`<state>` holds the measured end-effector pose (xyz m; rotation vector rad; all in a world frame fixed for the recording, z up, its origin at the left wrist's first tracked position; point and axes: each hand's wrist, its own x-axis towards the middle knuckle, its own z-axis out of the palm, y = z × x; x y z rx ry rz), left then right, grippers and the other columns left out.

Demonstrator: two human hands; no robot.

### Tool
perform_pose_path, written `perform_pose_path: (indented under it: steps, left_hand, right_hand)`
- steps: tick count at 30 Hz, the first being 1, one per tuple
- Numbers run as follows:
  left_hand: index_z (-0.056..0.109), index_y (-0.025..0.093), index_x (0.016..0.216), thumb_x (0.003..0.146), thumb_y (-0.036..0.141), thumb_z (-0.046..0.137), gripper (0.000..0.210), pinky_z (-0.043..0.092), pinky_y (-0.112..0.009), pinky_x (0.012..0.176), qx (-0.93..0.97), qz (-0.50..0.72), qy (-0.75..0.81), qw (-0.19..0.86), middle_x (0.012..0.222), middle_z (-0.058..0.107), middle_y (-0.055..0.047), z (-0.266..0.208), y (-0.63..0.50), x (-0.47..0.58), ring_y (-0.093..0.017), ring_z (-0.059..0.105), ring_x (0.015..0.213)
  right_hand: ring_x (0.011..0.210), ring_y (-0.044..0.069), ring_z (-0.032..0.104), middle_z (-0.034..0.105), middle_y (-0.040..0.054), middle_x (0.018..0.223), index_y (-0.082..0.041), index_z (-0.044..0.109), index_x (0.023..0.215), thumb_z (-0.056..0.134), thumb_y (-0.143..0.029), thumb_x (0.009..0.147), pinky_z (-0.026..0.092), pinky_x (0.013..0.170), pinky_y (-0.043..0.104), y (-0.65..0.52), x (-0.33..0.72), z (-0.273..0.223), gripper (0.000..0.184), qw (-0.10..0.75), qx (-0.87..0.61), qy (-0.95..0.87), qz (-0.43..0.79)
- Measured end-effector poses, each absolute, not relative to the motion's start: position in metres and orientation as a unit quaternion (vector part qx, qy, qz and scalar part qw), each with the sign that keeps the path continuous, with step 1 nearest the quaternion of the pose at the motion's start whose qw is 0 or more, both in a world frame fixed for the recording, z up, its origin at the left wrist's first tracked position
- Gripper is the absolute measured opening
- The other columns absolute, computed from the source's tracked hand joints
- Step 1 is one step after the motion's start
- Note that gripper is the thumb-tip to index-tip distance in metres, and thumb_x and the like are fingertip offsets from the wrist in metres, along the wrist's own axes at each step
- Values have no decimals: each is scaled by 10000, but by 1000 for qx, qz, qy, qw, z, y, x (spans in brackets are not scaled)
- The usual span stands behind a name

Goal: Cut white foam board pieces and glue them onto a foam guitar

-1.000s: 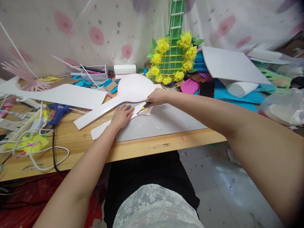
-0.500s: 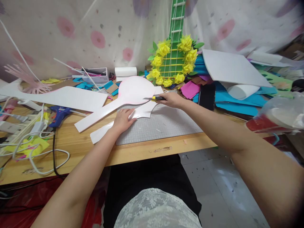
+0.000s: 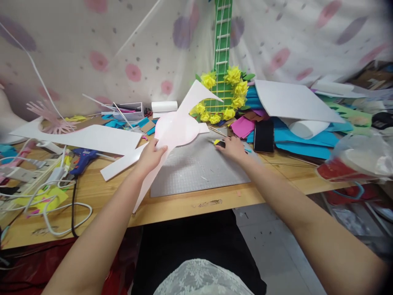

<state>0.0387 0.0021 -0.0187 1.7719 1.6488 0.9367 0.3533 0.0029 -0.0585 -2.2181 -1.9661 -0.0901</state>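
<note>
My left hand [image 3: 150, 159] pinches a long white foam board piece [image 3: 186, 107] with a curved, pointed top end, held tilted above the table. Behind it lies a round white foam board cutout [image 3: 190, 130] with a straight handle, partly covered by the held piece. My right hand [image 3: 232, 148] is low over the grey cutting mat [image 3: 187, 180], closed around a yellow and black utility knife [image 3: 219, 143]. Small white scraps are on the mat.
A blue glue gun [image 3: 82, 160] and tangled white cables [image 3: 46, 213] lie at left. Behind the mat stands a green paper guitar [image 3: 221, 53] with yellow flowers. At right are a black phone [image 3: 264, 136], blue paper [image 3: 302, 149] and a bagged cup [image 3: 344, 166].
My left hand has lifted the white foam board piece off the mat and tilted it up. My right hand, with the utility knife, has moved right and nearer, away from the round cutout.
</note>
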Motion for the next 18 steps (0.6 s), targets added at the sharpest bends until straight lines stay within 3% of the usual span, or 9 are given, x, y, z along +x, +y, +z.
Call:
perform_pose_path:
  steps: [3, 6, 9, 13, 18]
  left_hand:
    - [569, 175, 925, 704, 339, 576, 275, 432, -361, 813, 623, 411, 575, 334, 904, 620, -28, -5, -3, 52, -206, 568, 865]
    - [564, 172, 926, 679, 322, 608, 291, 448, -352, 792, 565, 452, 548, 420, 907, 631, -27, 7, -6, 66, -202, 581, 857]
    - [571, 178, 935, 658, 299, 641, 311, 471, -328, 748, 523, 456, 511, 507, 893, 649, -27, 9, -8, 77, -193, 602, 820]
    - [603, 162, 934, 712, 370, 620, 305, 496, -308, 659, 447, 445, 514, 581, 871, 668, -64, 1, -3, 86, -193, 625, 748]
    - [572, 166, 1057, 786, 306, 577, 305, 529, -307, 692, 343, 547, 490, 586, 904, 682, -64, -8, 18, 92, -168, 646, 747]
  right_hand:
    - [1068, 277, 493, 572, 167, 1110, -162, 570, 1070, 403, -493, 848, 403, 842, 391, 6, 314, -34, 433, 214, -655, -722, 58]
    - [856, 170, 586, 622, 89, 967, -190, 546, 962, 334, -495, 880, 463, 729, 297, 14, 268, -6, 380, 364, -545, -692, 301]
    - [599, 108, 563, 592, 19, 734, -207, 471, 838, 355, -543, 865, 458, 547, 231, 26, 236, 8, 358, 442, -506, -581, 459]
    - [412, 71, 436, 442, -58, 501, -209, 421, 746, 465, -516, 837, 372, 407, 179, 42, 218, 1, 322, 449, -501, -522, 524]
    - [415, 73, 426, 484, -35, 515, -192, 474, 729, 417, -574, 834, 343, 387, 191, 46, 207, -12, 401, 400, -458, -549, 574]
